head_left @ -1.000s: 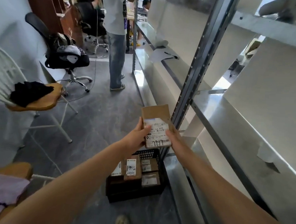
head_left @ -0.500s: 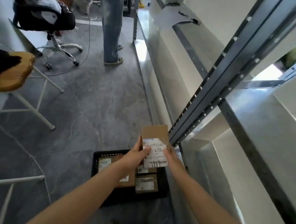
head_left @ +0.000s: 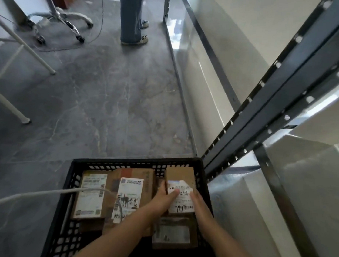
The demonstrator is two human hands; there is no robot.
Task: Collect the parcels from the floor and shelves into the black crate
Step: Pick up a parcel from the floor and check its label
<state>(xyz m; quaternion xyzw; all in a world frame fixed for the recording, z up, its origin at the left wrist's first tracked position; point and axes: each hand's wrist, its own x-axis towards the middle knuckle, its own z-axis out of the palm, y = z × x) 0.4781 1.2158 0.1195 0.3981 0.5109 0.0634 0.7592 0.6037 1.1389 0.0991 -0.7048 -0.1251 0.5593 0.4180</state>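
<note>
The black crate (head_left: pixel 69 184) stands on the grey floor right below me, beside the shelf post. Inside it lie a labelled cardboard parcel (head_left: pixel 89 197) at the left, a larger one (head_left: pixel 134 185) in the middle and another (head_left: pixel 174 233) at the near right. I hold a small cardboard parcel (head_left: pixel 181 190) with a white label over the crate's far right corner. My left hand (head_left: pixel 164 199) grips its left edge, thumb on the label. My right hand (head_left: pixel 200 207) grips its right edge.
A dark metal shelf post (head_left: pixel 264 105) rises at the right, with pale shelf boards (head_left: pixel 207 71) behind it. A person's legs (head_left: pixel 131 18) stand ahead on the floor. White chair legs (head_left: pixel 21 46) and an office chair base (head_left: pixel 60 18) are at the far left. A white cord (head_left: pixel 33 195) crosses the crate's left rim.
I have bent down toward the crate. Both hands have lowered the small parcel from chest height into the crate's far right corner. The grip is unchanged.
</note>
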